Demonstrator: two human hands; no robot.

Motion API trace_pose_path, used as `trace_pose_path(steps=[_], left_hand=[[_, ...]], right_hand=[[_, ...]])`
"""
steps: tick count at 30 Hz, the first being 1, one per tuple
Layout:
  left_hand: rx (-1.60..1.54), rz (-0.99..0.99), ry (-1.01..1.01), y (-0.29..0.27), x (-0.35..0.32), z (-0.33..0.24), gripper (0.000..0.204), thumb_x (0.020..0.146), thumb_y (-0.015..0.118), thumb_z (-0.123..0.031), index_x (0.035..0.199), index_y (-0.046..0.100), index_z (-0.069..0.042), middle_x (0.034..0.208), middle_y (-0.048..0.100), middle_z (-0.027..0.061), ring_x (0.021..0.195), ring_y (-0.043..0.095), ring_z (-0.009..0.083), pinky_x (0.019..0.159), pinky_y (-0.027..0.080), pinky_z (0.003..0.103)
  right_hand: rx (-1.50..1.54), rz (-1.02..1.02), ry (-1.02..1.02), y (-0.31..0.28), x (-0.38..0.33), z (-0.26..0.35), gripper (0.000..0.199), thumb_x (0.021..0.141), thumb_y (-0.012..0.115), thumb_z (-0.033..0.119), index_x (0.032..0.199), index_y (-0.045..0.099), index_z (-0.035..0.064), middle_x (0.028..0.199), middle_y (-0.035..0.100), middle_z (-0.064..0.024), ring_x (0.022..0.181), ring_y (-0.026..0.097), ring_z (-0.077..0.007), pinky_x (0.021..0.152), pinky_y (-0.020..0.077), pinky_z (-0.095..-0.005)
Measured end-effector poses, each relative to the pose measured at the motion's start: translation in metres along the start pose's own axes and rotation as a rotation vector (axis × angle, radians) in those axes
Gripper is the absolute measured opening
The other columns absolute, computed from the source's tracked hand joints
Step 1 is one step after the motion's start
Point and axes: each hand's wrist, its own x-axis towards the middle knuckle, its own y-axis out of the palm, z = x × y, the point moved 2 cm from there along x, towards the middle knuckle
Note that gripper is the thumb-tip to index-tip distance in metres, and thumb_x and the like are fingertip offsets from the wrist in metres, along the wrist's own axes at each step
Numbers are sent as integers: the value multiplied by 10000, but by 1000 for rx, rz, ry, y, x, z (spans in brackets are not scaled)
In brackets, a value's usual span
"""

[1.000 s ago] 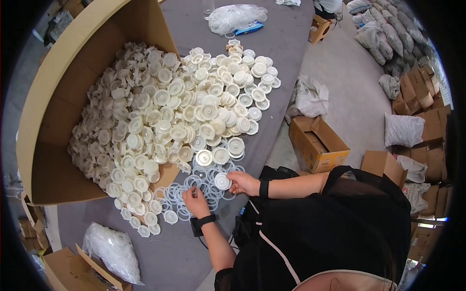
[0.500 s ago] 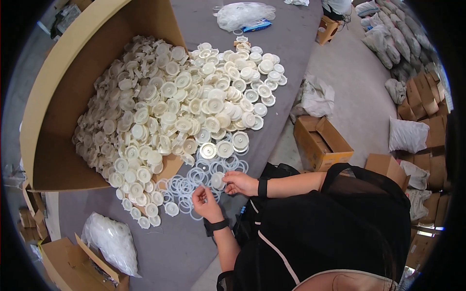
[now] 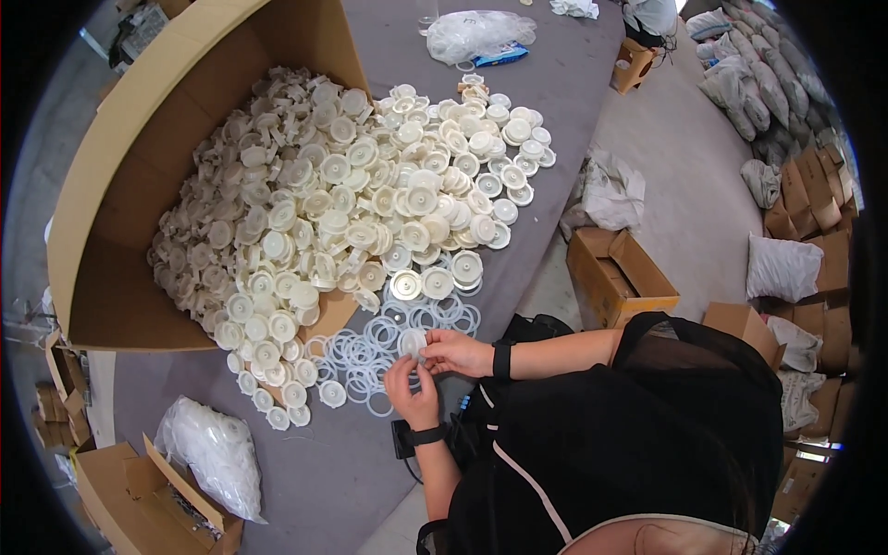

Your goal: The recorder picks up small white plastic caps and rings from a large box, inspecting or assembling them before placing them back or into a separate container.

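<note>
My right hand (image 3: 455, 353) pinches a round white plastic cap (image 3: 412, 342) by its right side, above the near edge of a heap of rings. My left hand (image 3: 413, 390) is at the cap's lower edge, fingers bent and closed; whatever they hold is too small to make out. Under and beyond the hands lie many thin translucent rings (image 3: 356, 350), loosely overlapping. Past them spreads a large heap of similar white caps (image 3: 333, 199), spilling out of a big cardboard box (image 3: 120, 213) lying on its side. A few caps (image 3: 437, 282) sit right beside the rings.
A grey-covered table (image 3: 546, 102) bears everything. At its far end lie a clear plastic bag (image 3: 474, 35) and a blue packet (image 3: 502, 55). A stuffed plastic bag (image 3: 211, 453) and an open carton (image 3: 139, 499) are near left. Another carton (image 3: 622, 277) stands on the floor at right.
My left hand has moved right and up, so its fingers now meet the cap's lower edge. My right hand keeps the cap, now turned slightly. The whole view has shifted a little.
</note>
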Motion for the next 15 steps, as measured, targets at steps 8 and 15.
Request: trace_pose_path(steps=[8,15], left_hand=[[-862,-274,-782,16,-14,17,91,765,555,-34,839,502,-23,836,541,70,739,516,140,630,410,245],[-1267,-198,-996,16,-7,18,69,789,532,-76,838,491,-50,723,526,31,589,492,113,553,396,224]], right_hand=[[-55,21,-33,11,-9,6,134,789,562,142,855,457,92,757,515,10,649,513,-75,605,430,-205],[-99,45,-84,8,-11,7,126,807,543,178,869,472,94,712,513,18,606,517,-62,543,408,-187]])
